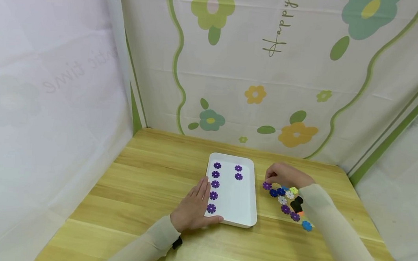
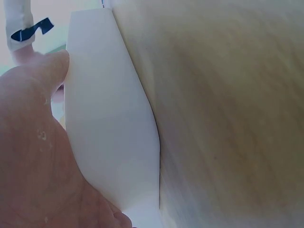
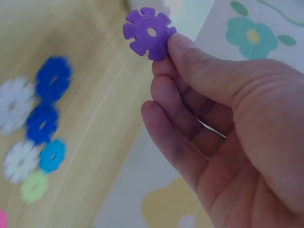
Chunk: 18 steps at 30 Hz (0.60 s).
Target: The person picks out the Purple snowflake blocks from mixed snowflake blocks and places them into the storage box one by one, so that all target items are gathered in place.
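My right hand [image 1: 286,175] pinches a purple snowflake disc [image 3: 141,31] by its edge, between thumb and index finger. It is just right of the white tray [image 1: 231,202], over the far end of a loose group of discs. Against the tray's near-left corner rests my left hand [image 1: 192,208], its fingers straight along the left side and its thumb along the near edge. Inside the tray, several purple discs [image 1: 213,195] form a column down the left side. Two more purple discs [image 1: 238,177] lie at the far right.
Right of the tray lie dark blue discs [image 3: 50,78], white discs [image 3: 20,161], a light blue disc [image 1: 307,226], a yellow-green disc [image 3: 34,187] and purple discs [image 1: 285,209]. Part of the group is hidden by the right sleeve [image 1: 325,211]. Behind the wooden table [image 1: 149,182] hangs a flowered curtain [image 1: 230,68].
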Available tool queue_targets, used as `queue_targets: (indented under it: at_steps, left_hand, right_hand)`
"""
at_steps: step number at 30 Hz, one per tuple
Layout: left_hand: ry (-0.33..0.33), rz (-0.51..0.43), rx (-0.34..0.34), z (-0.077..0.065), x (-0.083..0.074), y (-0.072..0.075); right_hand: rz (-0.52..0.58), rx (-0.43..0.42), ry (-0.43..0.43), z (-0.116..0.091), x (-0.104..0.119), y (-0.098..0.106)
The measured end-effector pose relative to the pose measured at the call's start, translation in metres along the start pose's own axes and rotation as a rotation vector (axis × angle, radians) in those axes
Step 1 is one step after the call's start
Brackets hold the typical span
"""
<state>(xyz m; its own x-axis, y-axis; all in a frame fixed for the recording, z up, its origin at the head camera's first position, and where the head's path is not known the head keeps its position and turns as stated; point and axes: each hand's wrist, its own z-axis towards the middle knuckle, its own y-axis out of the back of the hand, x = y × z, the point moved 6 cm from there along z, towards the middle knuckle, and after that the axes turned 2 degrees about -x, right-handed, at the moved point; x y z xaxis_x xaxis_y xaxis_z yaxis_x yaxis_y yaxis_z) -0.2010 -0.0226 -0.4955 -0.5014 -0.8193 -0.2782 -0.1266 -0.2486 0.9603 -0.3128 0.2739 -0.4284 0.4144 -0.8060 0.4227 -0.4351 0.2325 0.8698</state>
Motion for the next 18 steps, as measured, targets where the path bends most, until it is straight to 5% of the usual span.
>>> queue_targets:
  at_steps: [11,18]
  left_hand:
    - [0.004,0.001,-0.013,0.001,0.003,-0.003]
    - [0.007,0.013,0.009,0.000,0.001,-0.002]
  right_hand:
    - [-0.058,-0.005,0.078,0.058,0.043,-0.010]
    - [-0.024,0.004,0.019,0.079,0.046,-0.027]
